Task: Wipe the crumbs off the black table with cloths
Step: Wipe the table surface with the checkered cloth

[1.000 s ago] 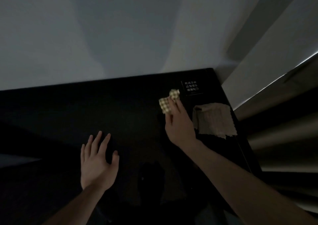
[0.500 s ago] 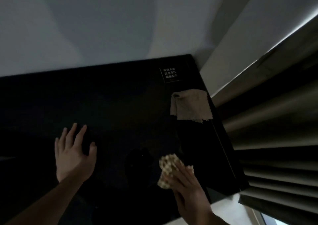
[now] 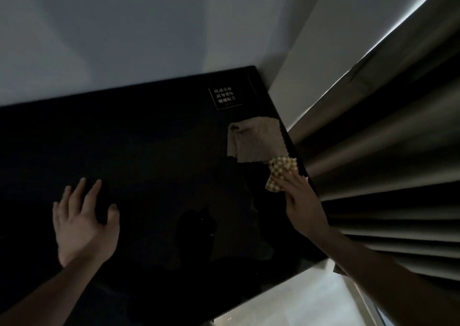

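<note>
My left hand lies flat on the table at eight o'clock; my right hand presses a cloth at three, a second cloth just beyond.

Two cloths lie on the one black bench, a checked cloth and a plain beige cloth, along with one printed label and two hands, left hand and right hand.

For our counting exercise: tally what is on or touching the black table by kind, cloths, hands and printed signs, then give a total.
Cloths: 2, the checked cloth and the beige cloth
Hands: 2, the left hand and the right hand
Signs: 1, the sign
Total: 5
</note>
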Demonstrator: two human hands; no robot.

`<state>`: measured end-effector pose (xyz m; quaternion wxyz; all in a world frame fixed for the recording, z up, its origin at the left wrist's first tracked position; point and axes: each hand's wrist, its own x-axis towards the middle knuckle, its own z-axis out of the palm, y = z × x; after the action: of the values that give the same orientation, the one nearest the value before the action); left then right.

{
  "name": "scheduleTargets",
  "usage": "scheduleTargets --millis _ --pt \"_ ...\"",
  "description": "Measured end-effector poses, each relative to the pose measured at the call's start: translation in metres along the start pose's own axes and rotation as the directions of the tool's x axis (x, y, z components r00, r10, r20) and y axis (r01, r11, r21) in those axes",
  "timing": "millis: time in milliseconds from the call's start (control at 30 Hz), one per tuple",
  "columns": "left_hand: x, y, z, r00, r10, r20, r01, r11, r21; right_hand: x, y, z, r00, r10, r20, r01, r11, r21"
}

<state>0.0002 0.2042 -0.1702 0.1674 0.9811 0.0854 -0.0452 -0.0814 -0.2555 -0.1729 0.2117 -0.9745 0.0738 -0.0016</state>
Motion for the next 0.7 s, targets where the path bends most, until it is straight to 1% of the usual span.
scheduleTargets --millis 67,133,200,300,333,400,433,467,500,533,567,600,633,700 --pt "0.000 0.001 0.000 1.000 -0.001 -0.007 0.002 1.000 0.015 -0.010 -0.004 0.011 1.000 0.012 0.004 -0.012 1.000 -0.021" --pt "0.000 0.000 -0.001 1.000 -0.006 -0.011 0.007 1.000 0.025 -0.040 -0.017 0.016 1.000 0.018 0.005 -0.018 1.000 0.000" --pt "0.000 0.000 -0.001 1.000 -0.006 -0.019 0.006 1.000 0.022 -0.087 -0.030 0.018 1.000 0.012 0.021 -0.013 0.998 0.057" --pt "0.000 0.001 -0.003 1.000 0.008 -0.011 -0.008 1.000 0.003 -0.169 -0.034 0.020 0.997 -0.043 0.057 0.035 0.990 0.138" --pt "-0.001 0.002 -0.004 1.000 0.006 -0.002 -0.006 1.000 -0.001 -0.192 -0.034 0.019 0.994 -0.074 0.084 0.062 0.988 0.145" --pt "0.000 0.002 -0.004 1.000 -0.004 0.005 0.004 1.000 -0.002 -0.218 -0.040 0.011 0.972 -0.138 0.189 0.108 0.981 0.159" --pt "0.000 0.002 -0.003 1.000 -0.009 0.007 0.009 1.000 -0.001 -0.220 -0.048 0.007 0.965 -0.140 0.224 0.101 0.979 0.176" --pt "0.000 0.001 -0.003 1.000 -0.012 0.006 0.012 1.000 -0.003 -0.213 -0.059 0.003 0.968 -0.117 0.223 0.070 0.976 0.206" --pt "0.000 -0.001 -0.003 1.000 -0.009 0.002 0.009 1.000 -0.004 -0.200 -0.071 -0.001 0.980 -0.091 0.177 0.044 0.966 0.253" --pt "0.000 -0.001 -0.003 1.000 -0.003 0.003 0.003 1.000 -0.007 -0.182 -0.083 -0.002 0.992 -0.074 0.097 0.041 0.950 0.309" --pt "0.000 -0.002 -0.003 1.000 0.001 0.005 -0.001 1.000 -0.008 -0.160 -0.093 -0.001 0.997 -0.077 0.018 0.065 0.930 0.362" --pt "0.000 -0.003 -0.003 1.000 0.005 0.007 -0.005 1.000 -0.010 -0.134 -0.103 -0.001 0.996 -0.088 -0.033 0.094 0.916 0.391" --pt "0.000 -0.003 -0.003 1.000 0.005 0.009 -0.005 1.000 -0.016 -0.103 -0.112 0.000 0.993 -0.107 -0.051 0.119 0.913 0.390" --pt "0.000 -0.003 -0.002 1.000 -0.005 0.004 0.005 1.000 -0.029 -0.042 -0.127 0.008 0.988 -0.150 -0.034 0.152 0.930 0.335"
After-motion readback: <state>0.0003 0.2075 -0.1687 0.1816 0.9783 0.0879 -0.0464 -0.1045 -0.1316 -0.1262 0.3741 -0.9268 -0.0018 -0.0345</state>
